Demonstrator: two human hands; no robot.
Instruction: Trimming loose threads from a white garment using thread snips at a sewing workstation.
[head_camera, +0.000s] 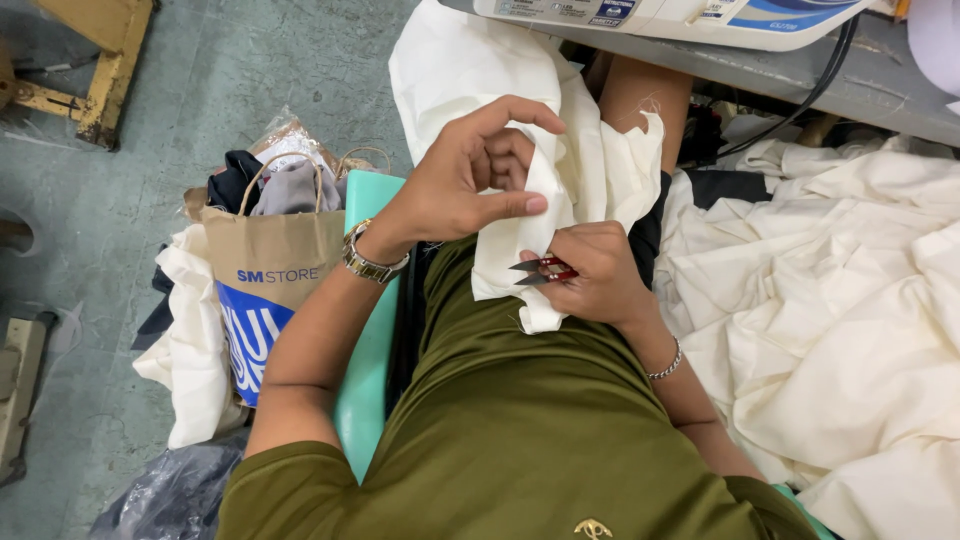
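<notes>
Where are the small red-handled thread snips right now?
The red-handled thread snips sit in the right hand, mid-frame in the head view, against the cream cloth piece pinched by the left hand.

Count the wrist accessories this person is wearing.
2. A metal wristwatch sits on the left wrist, behind the left hand. A silver chain bracelet sits on the right wrist, behind the right hand.

A cream cloth piece hangs folded over the lap, small red-handled thread snips against its lower edge.
</notes>
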